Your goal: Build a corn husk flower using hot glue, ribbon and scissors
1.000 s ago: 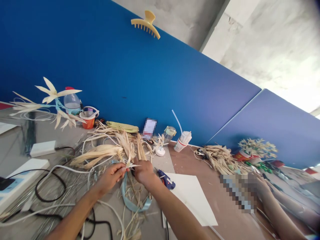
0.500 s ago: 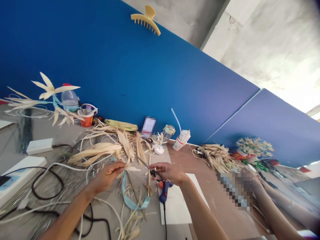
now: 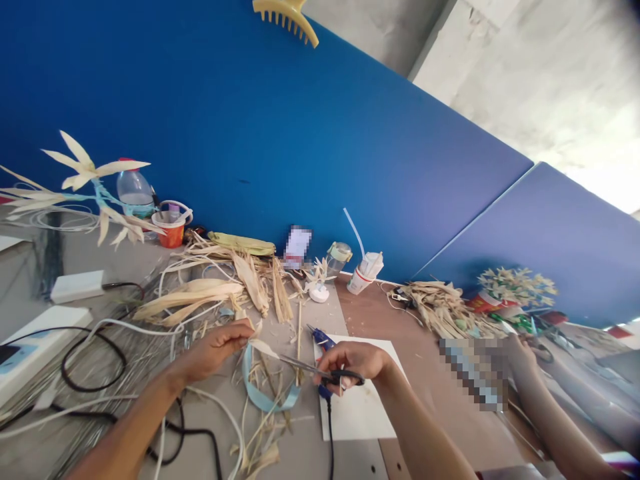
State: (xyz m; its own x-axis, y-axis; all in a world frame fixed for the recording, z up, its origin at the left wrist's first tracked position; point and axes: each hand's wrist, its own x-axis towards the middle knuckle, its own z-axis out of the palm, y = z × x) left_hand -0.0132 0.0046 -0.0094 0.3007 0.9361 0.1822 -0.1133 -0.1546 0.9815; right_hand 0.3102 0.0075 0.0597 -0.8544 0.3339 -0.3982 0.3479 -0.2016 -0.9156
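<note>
My left hand (image 3: pixel 220 343) is closed in a pinch on a small pale corn husk piece (image 3: pixel 263 348), whose pointed end sticks out to the right. My right hand (image 3: pixel 357 360) grips scissors (image 3: pixel 303 365) by their black handles. Their blades point left, with the tips at or very near the husk's end; whether they touch it I cannot tell. Below the husk, a light-blue ribbon (image 3: pixel 273 404) loops over husk scraps (image 3: pixel 265 437). A blue glue gun (image 3: pixel 321 339) lies partly hidden behind my right hand, on a white sheet (image 3: pixel 360 417).
Dry husks (image 3: pixel 193 297) and white cables (image 3: pixel 115 323) spread across the left, beside a power strip (image 3: pixel 37 347). Along the blue partition (image 3: pixel 225 120) stand a red bucket (image 3: pixel 171 230), a jar (image 3: pixel 340 253) and a paper cup (image 3: pixel 359 281). Another person's arm (image 3: pixel 545 393) is at right.
My right hand has turned and moved down and right, swinging the scissors' blades from pointing up-left to nearly level, towards the husk piece. My left hand keeps its pinch almost in place.
</note>
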